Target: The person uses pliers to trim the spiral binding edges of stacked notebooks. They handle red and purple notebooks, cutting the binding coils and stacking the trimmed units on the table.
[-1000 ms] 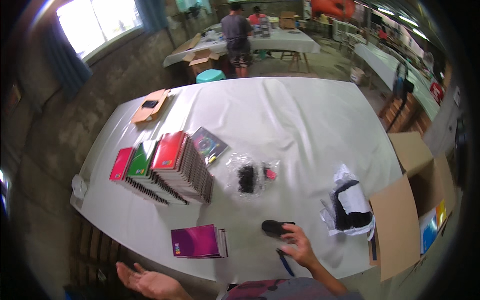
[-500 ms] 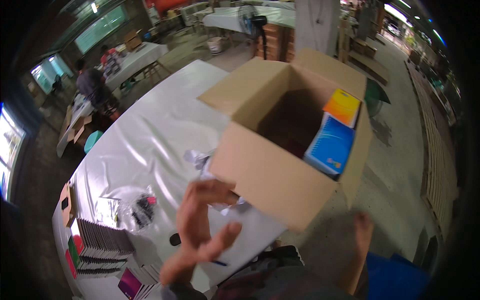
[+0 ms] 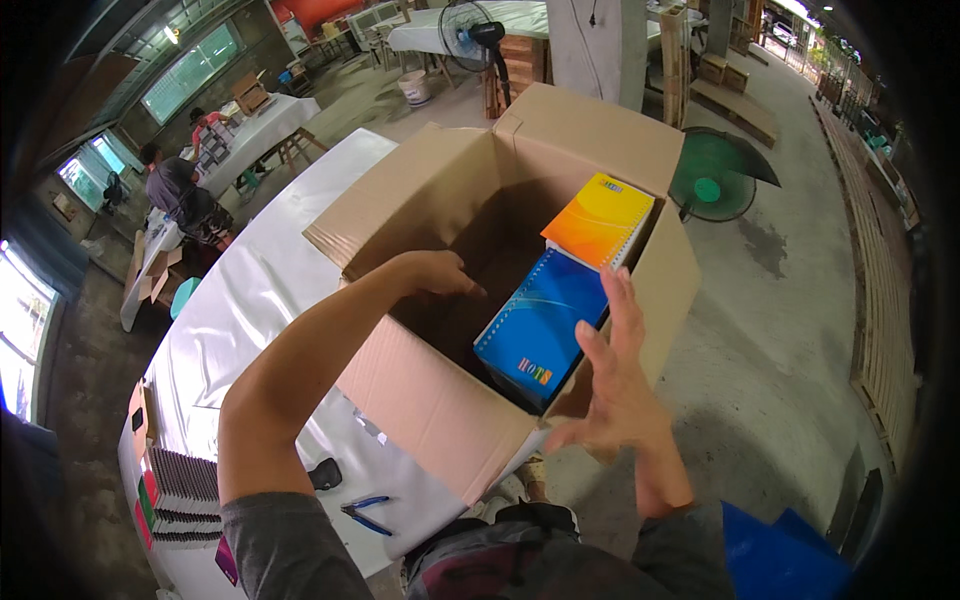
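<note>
In the box (image 3: 430,410), the blue notebook (image 3: 545,318) slants lengthwise away rightward, just left of the spread, empty right hand (image 3: 618,390), farther from the left hand (image 3: 442,274), loosely curled, its hold I can't tell.

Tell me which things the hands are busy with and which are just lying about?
Busy with:
cardboard box, left hand at its opening
blue notebook, right hand near it
yellow-orange notebook, beside the blue

Lying about:
blue-handled pliers
dark rounded thing
white bucket
</note>
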A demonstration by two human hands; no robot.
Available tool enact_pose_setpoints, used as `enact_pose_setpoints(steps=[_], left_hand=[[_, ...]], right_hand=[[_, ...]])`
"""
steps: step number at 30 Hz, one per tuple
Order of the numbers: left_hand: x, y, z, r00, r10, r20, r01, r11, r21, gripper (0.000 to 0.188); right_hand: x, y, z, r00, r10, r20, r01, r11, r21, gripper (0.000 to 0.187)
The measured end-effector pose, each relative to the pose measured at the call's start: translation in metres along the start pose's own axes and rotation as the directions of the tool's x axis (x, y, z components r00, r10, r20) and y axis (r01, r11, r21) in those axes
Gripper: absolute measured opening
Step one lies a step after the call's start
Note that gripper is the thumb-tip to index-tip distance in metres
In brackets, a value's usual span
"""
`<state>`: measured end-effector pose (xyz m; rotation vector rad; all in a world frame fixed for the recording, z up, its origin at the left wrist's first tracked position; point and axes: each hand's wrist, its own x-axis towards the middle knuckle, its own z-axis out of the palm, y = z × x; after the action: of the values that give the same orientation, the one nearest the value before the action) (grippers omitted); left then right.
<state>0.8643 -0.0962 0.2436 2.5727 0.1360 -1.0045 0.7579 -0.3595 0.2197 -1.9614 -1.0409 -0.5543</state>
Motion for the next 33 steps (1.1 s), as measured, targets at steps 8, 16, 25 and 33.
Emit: enact_pose_setpoints(steps=[8, 16, 25, 33], left_hand=[[0.065, -0.012, 0.028, 0.923, -0.106, 0.37, -0.07, 0.899, 0.433, 0.072], [0.097, -0.031, 0.079, 0.786, 0.163, 0.597, 0.301, 0.742, -0.599, 0.069], [0.096, -0.04, 0.102, 0.815, 0.257, 0.519, 0.419, 0.357, -0.835, 0.067], [0.095, -0.041, 0.104, 0.796, 0.32, 0.514, 0.402, 0.356, -0.844, 0.066]], right_hand=[[-0.008, 0.003, 0.026, 0.999, 0.047, -0.007, -0.047, 0.999, 0.022, 0.091], [-0.011, 0.007, 0.044, 0.976, 0.012, -0.216, 0.01, 0.995, 0.102, 0.08], [-0.012, 0.022, 0.067, 0.894, 0.129, -0.429, -0.163, 0.986, -0.042, 0.064], [-0.004, 0.029, 0.059, 0.921, 0.101, -0.377, -0.141, 0.987, -0.081, 0.063]])
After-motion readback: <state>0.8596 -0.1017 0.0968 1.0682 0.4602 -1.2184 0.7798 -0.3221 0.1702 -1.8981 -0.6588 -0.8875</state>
